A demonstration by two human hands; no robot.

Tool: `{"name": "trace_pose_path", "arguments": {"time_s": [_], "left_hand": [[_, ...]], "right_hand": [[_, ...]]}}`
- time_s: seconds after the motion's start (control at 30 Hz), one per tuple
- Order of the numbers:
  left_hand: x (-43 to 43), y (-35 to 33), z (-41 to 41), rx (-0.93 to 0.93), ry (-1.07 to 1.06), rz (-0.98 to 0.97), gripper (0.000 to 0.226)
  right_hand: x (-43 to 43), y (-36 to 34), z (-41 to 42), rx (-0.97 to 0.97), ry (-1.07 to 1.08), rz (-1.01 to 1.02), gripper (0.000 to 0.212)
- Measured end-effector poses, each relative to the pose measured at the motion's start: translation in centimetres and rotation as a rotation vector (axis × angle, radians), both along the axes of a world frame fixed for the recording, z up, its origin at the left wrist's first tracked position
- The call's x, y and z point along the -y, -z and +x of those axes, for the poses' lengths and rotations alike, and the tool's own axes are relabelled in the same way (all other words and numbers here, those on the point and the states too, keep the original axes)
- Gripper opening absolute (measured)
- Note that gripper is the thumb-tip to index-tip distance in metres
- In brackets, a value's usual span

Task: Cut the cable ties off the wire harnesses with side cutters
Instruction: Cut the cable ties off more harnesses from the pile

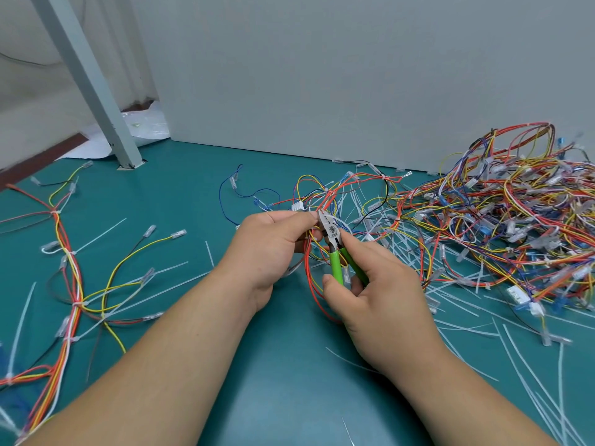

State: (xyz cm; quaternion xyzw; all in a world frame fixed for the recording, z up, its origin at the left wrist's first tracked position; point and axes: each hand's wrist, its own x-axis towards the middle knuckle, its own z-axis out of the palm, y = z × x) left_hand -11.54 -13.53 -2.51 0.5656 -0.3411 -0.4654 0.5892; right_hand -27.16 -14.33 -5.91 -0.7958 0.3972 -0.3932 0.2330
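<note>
Side cutters (pixel 331 235) reach the harness (pixel 308 268) just beside grip of left hand (pixel 270 249).

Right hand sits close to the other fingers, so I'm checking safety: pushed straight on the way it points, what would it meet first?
The right hand would probably meet the wires at the cutters' tip first; the fingertips of the left hand, pinching them, lie just beside. Depth is unclear.

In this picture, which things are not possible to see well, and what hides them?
Head view only:
1. Whether a tie sits in the side cutters: covered by the fingertips of the left hand.
2. Lower loops of the held harness: behind the right hand.
3. Harness pile: cut off by right edge.
4. Print on the cutters: too small to read.
</note>
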Motion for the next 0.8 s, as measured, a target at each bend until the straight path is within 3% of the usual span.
{"name": "trace_pose_path", "arguments": {"time_s": [0.47, 0.67, 0.8], "left_hand": [[0.05, 0.02, -0.07, -0.007, -0.014, 0.004, 0.029], [0.08, 0.12, -0.07, -0.004, -0.019, 0.005, 0.028], [0.11, 0.10, -0.08, -0.003, -0.017, 0.006, 0.030]], "right_hand": [[0.47, 0.13, 0.01, -0.002, -0.027, -0.011, 0.041], [0.71, 0.52, -0.03, 0.000, -0.025, 0.008, 0.028], [0.64, 0.50, -0.04, 0.027, -0.016, 0.009, 0.033]]}}
